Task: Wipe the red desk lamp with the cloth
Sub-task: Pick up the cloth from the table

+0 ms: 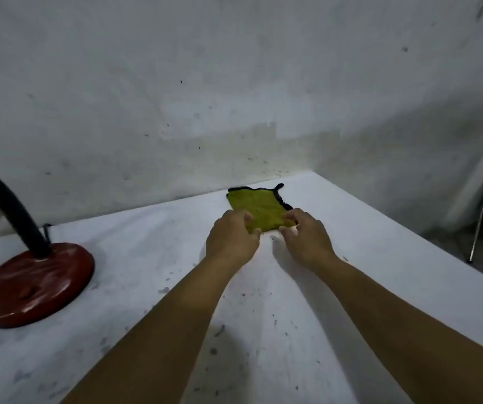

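Both hands, left (232, 236) and right (307, 236), pinch the near edge of the yellow-green cloth (259, 209) lying on the white counter (365, 258), far right of the red desk lamp (33, 284).

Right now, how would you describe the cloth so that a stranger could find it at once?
Look at the white table against the stained wall. Near its far edge, well to the right of the red lamp, lies the cloth. It is flat, yellow-green with a black border, and the left hand and right hand pinch its near edge.

One red desk lamp (34, 284), one cloth (259, 209), two hands (231, 239), one table (380, 258).
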